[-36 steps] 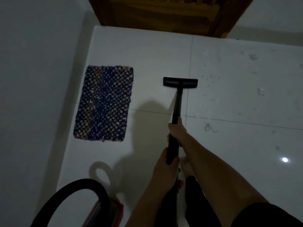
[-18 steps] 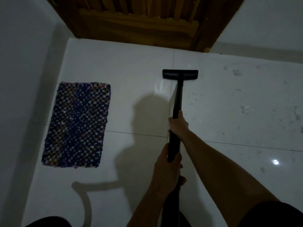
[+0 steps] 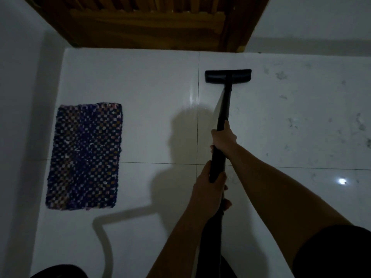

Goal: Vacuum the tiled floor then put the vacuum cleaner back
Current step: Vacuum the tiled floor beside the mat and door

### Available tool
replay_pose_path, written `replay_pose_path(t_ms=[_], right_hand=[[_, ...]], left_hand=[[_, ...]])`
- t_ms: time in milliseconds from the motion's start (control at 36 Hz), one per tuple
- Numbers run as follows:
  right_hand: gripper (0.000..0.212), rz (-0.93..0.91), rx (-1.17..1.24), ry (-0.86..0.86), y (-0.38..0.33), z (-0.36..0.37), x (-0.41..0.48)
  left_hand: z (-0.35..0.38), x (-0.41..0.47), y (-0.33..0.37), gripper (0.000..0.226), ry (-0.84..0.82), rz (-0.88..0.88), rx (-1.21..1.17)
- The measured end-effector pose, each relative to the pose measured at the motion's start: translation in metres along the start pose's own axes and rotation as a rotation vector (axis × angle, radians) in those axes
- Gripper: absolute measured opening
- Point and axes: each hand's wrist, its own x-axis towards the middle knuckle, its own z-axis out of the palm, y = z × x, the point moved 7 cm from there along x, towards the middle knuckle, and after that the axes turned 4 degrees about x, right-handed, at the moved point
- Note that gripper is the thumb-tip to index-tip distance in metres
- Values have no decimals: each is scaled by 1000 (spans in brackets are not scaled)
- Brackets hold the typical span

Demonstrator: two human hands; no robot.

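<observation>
A dim, downward view of a white tiled floor (image 3: 140,81), seen from the head of a person vacuuming. Both bare hands grasp a black vacuum tube (image 3: 223,109) that runs from the bottom centre up toward 1 o'clock. The right hand (image 3: 222,137) is wrapped round the tube farther along, just right of centre. The left hand (image 3: 208,189) is curled round it lower down, nearer the body, at about 5 o'clock. The tube ends in a flat black floor head (image 3: 227,76) that lies on the tiles at 1 o'clock, near a brown wooden door (image 3: 150,23) at 12 o'clock. A dark checked mat (image 3: 86,157) lies flat at 9 o'clock, well apart from the floor head. Grey dirt specks (image 3: 281,75) dot the tiles from 1 to 3 o'clock. A small bright light spot (image 3: 342,181) shines on the floor at 4 o'clock. A dark curved shape (image 3: 58,271) sits at 7 o'clock, too dark to identify.
</observation>
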Motion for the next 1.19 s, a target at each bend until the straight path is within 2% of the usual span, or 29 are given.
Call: replay_pose_path(t_ms=[83,361,611,1028,1194], right_hand=[[70,7,-3,15,8,-2,-3],[71,1,13,-44,36,-5,-28],[72,21,17,-23,65,-13,-54],[73,62,-11,-11,123,-10,-113],[72,72,46,-19,156,1,-144]], left_hand=[[3,-4,-7,13,-8,-24,-28],[16,-32,-32,26,12,-21,10],[21,-60,-54,37,12,-32,6],[24,-123,-99,41,-7,-41,-15],[16,-159,-126,32,-25,-29,4]])
